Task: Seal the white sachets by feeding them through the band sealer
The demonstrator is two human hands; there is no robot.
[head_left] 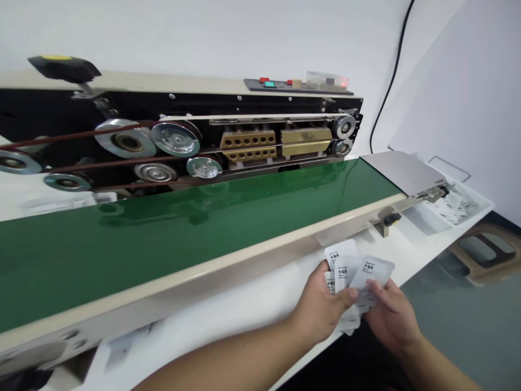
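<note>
Several small white packets (345,271) with dark print are fanned out between my two hands, in front of the machine at the lower right. My left hand (319,307) is closed round the packets from the left, its thumb lying across them. From the right, my right hand (394,315) pinches a packet (373,271) on the right side of the fan, its thumb on the printed face. The fingers beneath the packets are mostly hidden.
A sealing machine with metal wheels (176,138) stands behind a green conveyor belt (195,217). Right of the belt are a metal plate (407,171) and a white bin (482,203) holding packets. A black cable (393,76) hangs behind. A stool (488,250) stands at the right.
</note>
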